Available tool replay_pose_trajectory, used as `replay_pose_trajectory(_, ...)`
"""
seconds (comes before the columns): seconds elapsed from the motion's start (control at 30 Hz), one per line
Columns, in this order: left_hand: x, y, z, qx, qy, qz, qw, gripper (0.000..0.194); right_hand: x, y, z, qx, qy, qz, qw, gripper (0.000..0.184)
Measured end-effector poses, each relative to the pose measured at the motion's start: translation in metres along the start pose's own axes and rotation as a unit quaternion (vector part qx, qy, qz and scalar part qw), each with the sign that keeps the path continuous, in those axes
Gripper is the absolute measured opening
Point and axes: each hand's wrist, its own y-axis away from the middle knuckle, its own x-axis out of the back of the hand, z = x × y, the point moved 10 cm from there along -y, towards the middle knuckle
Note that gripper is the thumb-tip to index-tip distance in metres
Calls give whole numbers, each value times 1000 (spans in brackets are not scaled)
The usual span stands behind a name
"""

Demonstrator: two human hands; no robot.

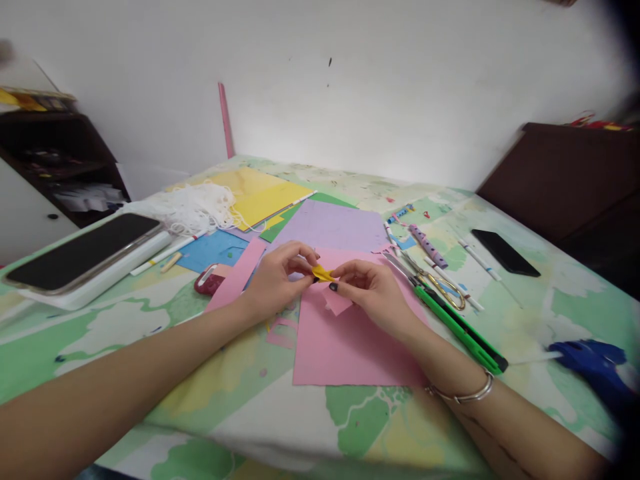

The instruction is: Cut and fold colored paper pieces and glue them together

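Between the fingertips of both hands is a small folded piece of yellow paper (324, 273). My left hand (281, 275) pinches its left end, and my right hand (373, 290) grips the right end. Just below the right fingers a small pink paper piece (340, 302) shows; whether the fingers touch it, I cannot tell. Under both hands lies a large pink sheet (345, 353), with a lilac sheet (330, 227) behind it. A pink paper strip (240, 277) runs beside my left wrist, and pink scraps (281, 333) lie below that hand.
Right of the sheets are a green box cutter (460, 330), scissors (447, 287), markers and a black phone (505, 252). A blue glue gun (595, 363) lies at the far right. At left are a phone on a white box (120, 267), white yarn (195, 207) and yellow paper (260, 190).
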Motion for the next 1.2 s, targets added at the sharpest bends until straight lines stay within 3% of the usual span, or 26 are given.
replay_pose_trajectory(0.27, -2, 2, 15, -62, -122, -8, 991, 13, -4, 2, 12, -88, -9, -24, 996, 19)
replay_pose_trajectory(0.5, -10, 5, 30, -118, -241, -28, 963, 15, 0, 2, 15, -106, 13, -4, 994, 15)
replay_pose_trajectory(1.0, -14, 6, 32, -119, -174, -60, 976, 9, 7, 2, 3, -51, 50, 30, 997, 10)
replay_pose_trajectory(1.2, -5, 1, 12, -48, -133, -20, 990, 4, 13, 2, 1, -39, 38, 65, 996, 11)
